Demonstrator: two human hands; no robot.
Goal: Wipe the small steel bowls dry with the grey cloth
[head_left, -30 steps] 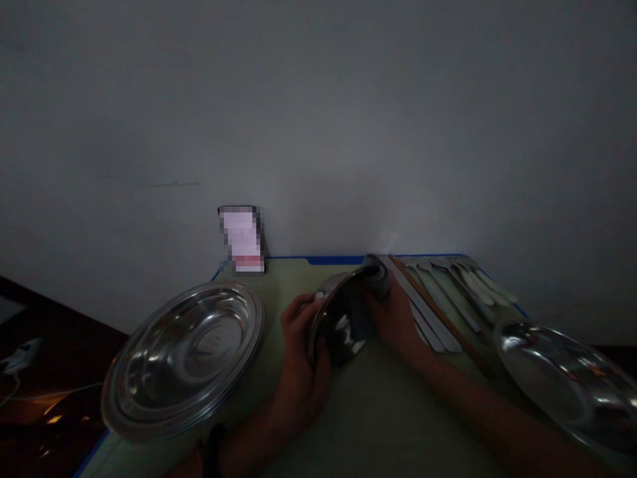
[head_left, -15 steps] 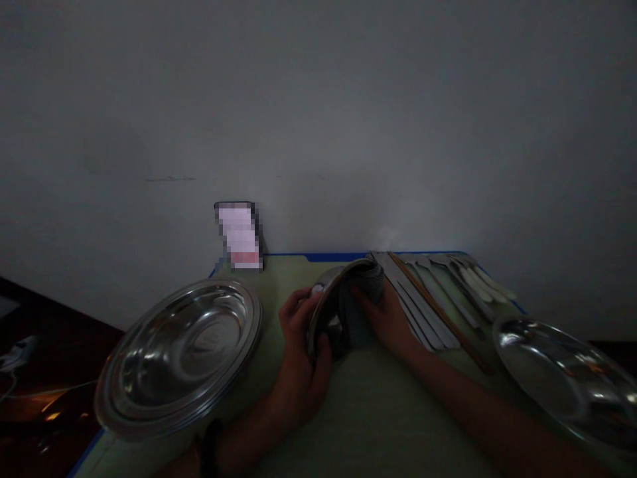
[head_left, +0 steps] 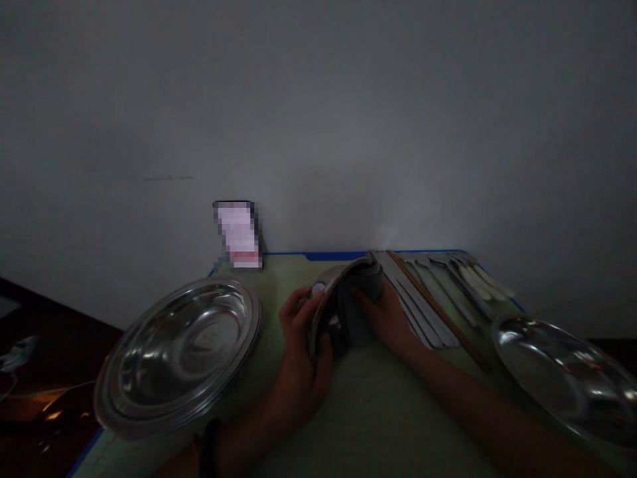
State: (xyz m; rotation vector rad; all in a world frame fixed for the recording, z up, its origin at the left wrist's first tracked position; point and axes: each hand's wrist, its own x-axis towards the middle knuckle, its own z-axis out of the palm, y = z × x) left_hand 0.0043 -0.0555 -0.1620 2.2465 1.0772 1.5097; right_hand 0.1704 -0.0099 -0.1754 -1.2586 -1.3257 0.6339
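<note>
A metal bowl is held tilted on its side above the middle of the table, its opening turned toward the right. My left hand is closed on its left rim, thumb inside and fingers behind the outer wall. A grey patterned cloth lies against the inside and over the upper right rim. Pressing that cloth to the bowl is my right hand, its fingers partly hidden by the cloth.
Stacked metal basins stand at the left, and another metal basin at the right. Chopsticks, flat metal pieces and several spoons lie at the back right. A phone leans on the wall behind the table.
Both hands keep their hold on the bowl and cloth, with only a very slight shift. The basins and utensils stay where they were.
</note>
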